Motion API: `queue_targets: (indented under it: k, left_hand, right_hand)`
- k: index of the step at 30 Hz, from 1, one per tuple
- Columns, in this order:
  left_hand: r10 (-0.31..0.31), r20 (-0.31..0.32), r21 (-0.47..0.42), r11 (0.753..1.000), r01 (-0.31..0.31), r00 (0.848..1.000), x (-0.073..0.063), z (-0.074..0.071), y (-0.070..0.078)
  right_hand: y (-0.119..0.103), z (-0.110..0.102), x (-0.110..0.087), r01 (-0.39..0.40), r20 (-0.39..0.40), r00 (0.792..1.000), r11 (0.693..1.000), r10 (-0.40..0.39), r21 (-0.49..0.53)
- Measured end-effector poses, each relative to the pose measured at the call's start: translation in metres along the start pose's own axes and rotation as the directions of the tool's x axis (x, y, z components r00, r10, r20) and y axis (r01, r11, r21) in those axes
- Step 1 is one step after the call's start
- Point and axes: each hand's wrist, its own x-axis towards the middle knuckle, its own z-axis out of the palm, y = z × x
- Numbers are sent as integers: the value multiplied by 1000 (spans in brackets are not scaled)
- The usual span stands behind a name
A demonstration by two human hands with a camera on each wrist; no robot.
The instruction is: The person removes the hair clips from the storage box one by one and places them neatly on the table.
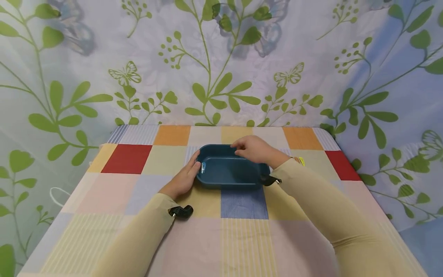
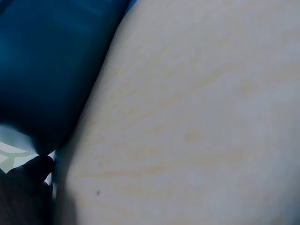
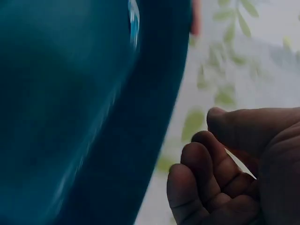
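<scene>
A dark teal rectangular basin (image 1: 228,169) with rounded corners sits on the patchwork cloth in the head view. Inside it, against the left end, lies a small shiny clear-and-blue item (image 1: 203,167), also visible in the right wrist view (image 3: 134,23); its kind is too small to make out. My left hand (image 1: 183,179) rests along the basin's left side, fingers extended against the outer wall. Over the back right rim hovers my right hand (image 1: 254,149), its fingers loosely bent. The right wrist view shows nothing between that thumb and the fingertips (image 3: 182,185), beside the teal wall.
A patchwork tablecloth (image 1: 173,246) covers the table, with a leaf-patterned curtain (image 1: 214,57) behind. Something yellow-green (image 1: 302,161) peeks out past the right sleeve. At the left table edge hangs a white cord loop (image 1: 57,196). Black wrist devices (image 1: 181,212) protrude from both cuffs.
</scene>
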Motion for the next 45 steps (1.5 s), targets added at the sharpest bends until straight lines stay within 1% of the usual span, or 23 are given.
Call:
queue_targets:
  k: [2, 5, 7, 9, 12, 15, 19, 22, 25, 27, 29, 32, 36, 41, 45]
  left_hand:
    - [-13, -2, -3, 1000, 13, 1000, 1, 2, 0]
    - [-16, 3, -7, 1000, 16, 1000, 1, 4, 2]
    - [-19, 5, -7, 1000, 19, 1000, 2, 6, 2]
    - [-11, 9, -7, 1000, 11, 1000, 2, 8, 3]
    - [-8, 3, -6, 1000, 8, 1000, 2, 10, 3]
    - [-11, -1, -2, 1000, 11, 1000, 2, 11, 2]
    - [-19, 1, 1, 1000, 19, 1000, 1, 11, 2]
    - [-23, -2, 5, 1000, 23, 1000, 0, 10, 3]
    - [-27, -5, 14, 1000, 27, 1000, -1, 8, 4]
    - [-22, -5, 20, 1000, 22, 1000, -1, 7, 4]
    - [-18, -5, 21, 1000, 18, 1000, -1, 5, 3]
    - [-13, -4, 14, 1000, 13, 1000, -1, 4, 2]
    - [-20, -4, 8, 1000, 20, 1000, 0, 2, 2]
    - [-32, -12, 14, 999, 32, 999, 1, 1, 0]
    - [-17, -16, 15, 1000, 17, 1000, 1, 1, -1]
  right_hand:
    - [-16, 12, 15, 43, 60, 997, 999, -41, -30]
    - [-35, 27, 35, 80, 143, 987, 994, -68, -80]
    - [-42, 36, 48, 102, 183, 980, 988, -80, -114]
    - [-47, 42, 58, 104, 214, 974, 986, -74, -131]
    - [-48, 49, 69, 90, 234, 971, 986, -55, -143]
    - [-45, 55, 76, 82, 251, 967, 987, -45, -138]
    - [-36, 65, 81, 104, 287, 956, 987, -65, -124]
    - [-29, 72, 85, 121, 287, 953, 989, -93, -80]
    - [-25, 78, 89, 124, 263, 958, 992, -113, -23]
    - [-25, 83, 92, 124, 245, 962, 992, -118, -9]
    - [-26, 86, 94, 122, 236, 965, 992, -112, -25]
    - [-30, 90, 97, 117, 230, 969, 990, -95, -83]
    - [-34, 93, 99, 100, 217, 974, 986, -70, -134]
    - [-36, 92, 100, 91, 218, 974, 990, -67, -105]
    - [-34, 91, 99, 101, 231, 969, 993, -85, -58]
